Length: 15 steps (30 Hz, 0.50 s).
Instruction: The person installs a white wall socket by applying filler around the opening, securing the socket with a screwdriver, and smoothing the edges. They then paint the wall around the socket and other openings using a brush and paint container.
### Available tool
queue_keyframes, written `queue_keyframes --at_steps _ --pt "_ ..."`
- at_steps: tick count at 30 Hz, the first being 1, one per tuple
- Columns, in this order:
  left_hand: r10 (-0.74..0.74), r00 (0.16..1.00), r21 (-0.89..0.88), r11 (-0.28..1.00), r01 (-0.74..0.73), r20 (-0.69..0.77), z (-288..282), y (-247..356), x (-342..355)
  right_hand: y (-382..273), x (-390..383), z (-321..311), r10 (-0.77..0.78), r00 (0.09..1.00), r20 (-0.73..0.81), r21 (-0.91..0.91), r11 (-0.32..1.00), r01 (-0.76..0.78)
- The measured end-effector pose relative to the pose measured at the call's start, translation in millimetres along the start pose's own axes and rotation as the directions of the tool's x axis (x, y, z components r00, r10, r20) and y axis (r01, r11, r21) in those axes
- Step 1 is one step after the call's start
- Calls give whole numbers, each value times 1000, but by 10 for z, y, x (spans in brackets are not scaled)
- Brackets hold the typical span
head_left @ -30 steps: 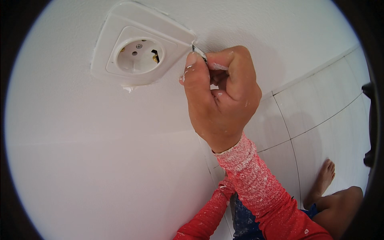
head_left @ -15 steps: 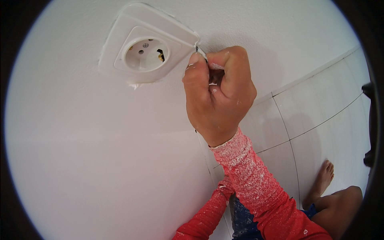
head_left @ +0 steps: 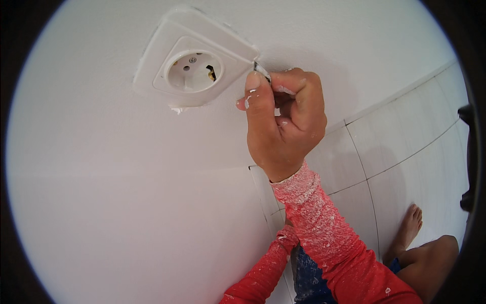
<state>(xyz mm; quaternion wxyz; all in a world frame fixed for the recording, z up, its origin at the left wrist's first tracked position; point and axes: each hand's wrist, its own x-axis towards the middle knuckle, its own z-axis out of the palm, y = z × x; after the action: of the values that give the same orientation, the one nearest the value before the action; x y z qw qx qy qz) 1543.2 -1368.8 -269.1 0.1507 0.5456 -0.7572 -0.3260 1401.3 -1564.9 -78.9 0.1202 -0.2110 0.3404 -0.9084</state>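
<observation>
My right hand (head_left: 286, 124), flecked with white, pinches a small thin piece (head_left: 260, 71), dark-edged and smeared white, between thumb and forefinger, its tip at the right corner of a white socket plate (head_left: 150, 76). The round socket (head_left: 192, 71) is in the plate, which has a white smear (head_left: 178, 109) under its lower edge. My left forearm (head_left: 260, 266), in a red sleeve, lies below my right one; my left hand is hidden behind the right arm.
The white wall (head_left: 101, 142) surrounds the plate and meets white floor tiles (head_left: 400, 126) along a skirting at the right. My bare foot (head_left: 410, 228) and bent knee (head_left: 440, 253) are at the lower right, with blue shorts (head_left: 311, 281) at the bottom.
The socket plate sits slightly further right and lower in the picture than a second ago. My right hand has shifted a little right as well, still pinching the piece at the same corner.
</observation>
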Motion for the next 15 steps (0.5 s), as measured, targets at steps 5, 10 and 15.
queue_keyframes --at_steps 5,10,15 --pt "-4 1000 -2 1000 4 -2 -55 25 -34 2 11 29 -56 998 -24 -10 998 55" --pt "1 1000 1 1000 -1 -7 -60 22 -57 -8 24 8 -143 989 25 -124 982 145" --pt "4 1000 3 1000 -4 -2 -39 12 -87 -32 16 -23 -191 978 83 -194 960 204"
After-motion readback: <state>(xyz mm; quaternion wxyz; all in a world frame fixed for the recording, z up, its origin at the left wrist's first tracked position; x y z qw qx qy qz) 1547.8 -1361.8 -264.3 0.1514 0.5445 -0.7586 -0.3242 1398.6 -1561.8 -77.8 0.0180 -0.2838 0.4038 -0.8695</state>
